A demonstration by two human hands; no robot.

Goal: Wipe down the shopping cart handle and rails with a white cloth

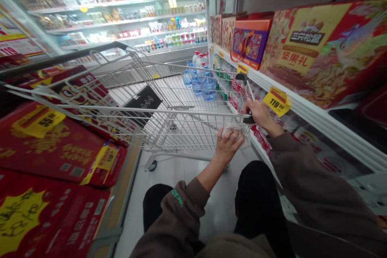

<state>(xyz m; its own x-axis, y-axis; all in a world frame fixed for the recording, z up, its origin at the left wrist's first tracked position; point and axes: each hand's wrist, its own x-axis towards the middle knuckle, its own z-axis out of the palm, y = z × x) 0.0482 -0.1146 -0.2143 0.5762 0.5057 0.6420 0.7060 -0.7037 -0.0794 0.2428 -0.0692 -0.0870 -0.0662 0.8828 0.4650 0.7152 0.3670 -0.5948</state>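
A wire shopping cart [187, 129] stands crosswise in front of me, its basket showing bare wire mesh. My left hand [229, 145] is closed over a pale cloth [242, 134] and presses it against the cart's side wires near the right end. With fingers wrapped round it, my right hand [260, 113] grips the cart's top rim at the dark corner piece. The cart's dark handle bar [63, 61] is at the far left, and a black panel [143, 105] shows through the mesh.
Red gift boxes [60, 145] with price tags are stacked on the left. A shelf [302, 115] with boxes runs along the right. Bottled water packs [201, 80] stand on the floor beyond the cart, before a lit refrigerated display [127, 24].
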